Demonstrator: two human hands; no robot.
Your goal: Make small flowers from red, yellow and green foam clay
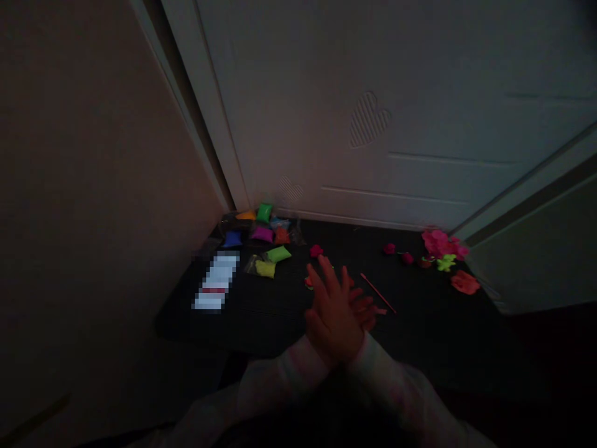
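My right hand (334, 320) lies across my left hand (365, 306), back upward, its fingers stretched and spread. Beneath it, the left hand's fingers stick out to the right, apart from one another. The palms face each other, and whatever may be between them is hidden. Just beyond my fingertips sits a small dark-pink piece (316, 251), perhaps modelling clay. An orange piece (308, 283) shows partly from behind my right hand. To the right lies a thin red stick (379, 293), with a small pink piece (382, 312) near its lower end.
Small colourful packets, including a green one (264, 212) and a yellow one (265, 269), lie at the dark table's (275, 311) back left, near a blurred bright panel (217, 281). Pink flower-like pieces (438, 242) and an orange one (465, 282) sit at right. A white panel (303, 112) stands behind.
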